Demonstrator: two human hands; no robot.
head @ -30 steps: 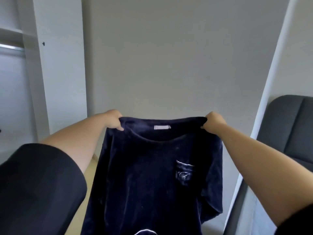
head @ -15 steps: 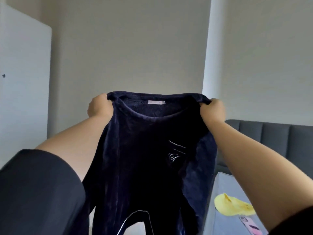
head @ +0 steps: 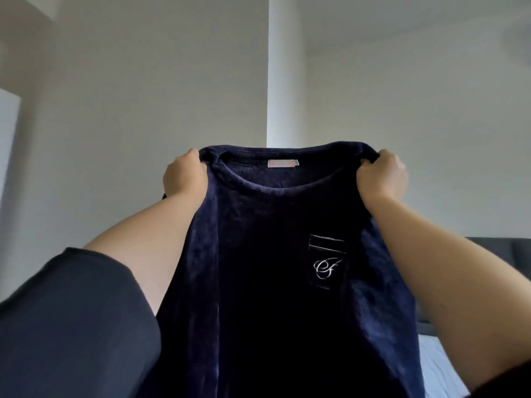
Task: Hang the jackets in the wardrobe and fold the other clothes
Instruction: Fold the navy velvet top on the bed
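across the middle of the frame hangs a dark navy top [head: 258, 254], held up in the air by both hands at its shoulders. left hand [head: 184, 175], left of centre, has its grip closed on the top's left shoulder, fingers curled into the plush fabric just beside the collar. right hand [head: 382, 176], right of centre, has its grip closed the same way on the other shoulder, the cloth bunched at the fingertips. between the two hands the neckline sags in a shallow curve, and a small pale label [head: 283, 163] sits at the back of the collar. lower right on the top's front is a chest pocket [head: 327, 259] with light trim and a stitched script letter. the body of the top falls straight down and runs out of the bottom of the frame; its hem is not visible. both forearms are bare and reach up from the lower corners; a dark sleeve [head: 71, 326] covers the left upper arm at lower left, and a sliver of dark sleeve shows at the lower right corner. behind the top is a plain pale wall [head: 143, 96], with a lighter vertical pillar [head: 284, 67] rising from behind the collar to the top edge. at the right edge, behind the right arm, shows a dark grey padded headboard [head: 500, 251], and below it a patch of a pale bed [head: 439, 366].
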